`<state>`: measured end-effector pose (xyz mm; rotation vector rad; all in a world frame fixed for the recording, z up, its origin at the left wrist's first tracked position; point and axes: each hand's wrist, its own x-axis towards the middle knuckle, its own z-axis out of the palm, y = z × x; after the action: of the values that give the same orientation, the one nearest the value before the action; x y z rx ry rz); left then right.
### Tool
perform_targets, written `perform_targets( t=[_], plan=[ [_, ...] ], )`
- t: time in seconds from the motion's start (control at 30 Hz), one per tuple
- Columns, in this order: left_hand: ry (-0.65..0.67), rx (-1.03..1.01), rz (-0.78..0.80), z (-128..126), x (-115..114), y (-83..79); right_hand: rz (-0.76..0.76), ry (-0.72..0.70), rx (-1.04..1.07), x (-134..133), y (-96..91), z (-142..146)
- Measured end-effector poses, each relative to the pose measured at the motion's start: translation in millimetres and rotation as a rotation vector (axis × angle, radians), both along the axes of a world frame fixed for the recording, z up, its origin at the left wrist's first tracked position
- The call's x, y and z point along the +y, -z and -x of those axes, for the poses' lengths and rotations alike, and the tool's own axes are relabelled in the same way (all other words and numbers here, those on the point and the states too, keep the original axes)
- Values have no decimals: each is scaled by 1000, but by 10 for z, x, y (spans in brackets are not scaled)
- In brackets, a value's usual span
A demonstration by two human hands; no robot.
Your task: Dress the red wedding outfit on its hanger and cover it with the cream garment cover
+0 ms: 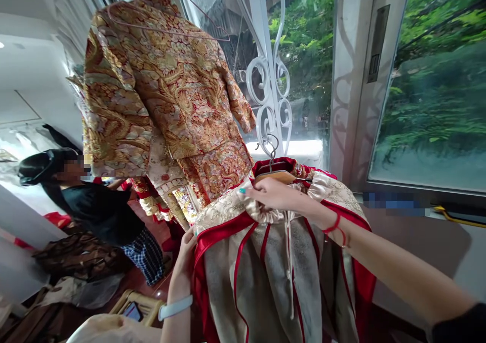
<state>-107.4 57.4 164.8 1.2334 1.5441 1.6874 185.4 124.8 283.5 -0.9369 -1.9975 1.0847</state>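
Observation:
A grey and cream garment with red trim (pixel 273 267) hangs in front of me on a wooden hanger (pixel 279 177) with a metal hook. Its upper part is shiny cream brocade, and a thin drawstring cord (pixel 289 252) dangles from a gathered cream band. My right hand (pixel 271 192) is closed on the garment at the neck, just below the hook, thumb towards the left. At the left shoulder edge, my left hand (pixel 188 242) grips the brocade and red border between its fingers. Parts of the fingers of both hands are hidden.
A gold and red brocade outfit (pixel 178 90) hangs at upper left on a wire hanger. Beyond it stands a person in a black cap and shirt (pixel 98 206). A phone (pixel 132 311) lies in a wooden-framed tray (pixel 152 307). Windows and white scrolled ironwork (pixel 268 87) are behind.

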Motion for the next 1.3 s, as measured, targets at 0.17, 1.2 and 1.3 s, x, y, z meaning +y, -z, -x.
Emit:
perform_targets(
  t=[0.17,1.2,1.3],
  plan=[
    [-66,-21,-108,-23,-21,-114,247,-19,233,129,44,377],
    [274,1442,-624,-2286,441,-1049,-147,542,147,339,1222,-2105],
    [298,1690,-517,-2476,822,-1081,-231,521,132,262,1239,-2056]
  ],
)
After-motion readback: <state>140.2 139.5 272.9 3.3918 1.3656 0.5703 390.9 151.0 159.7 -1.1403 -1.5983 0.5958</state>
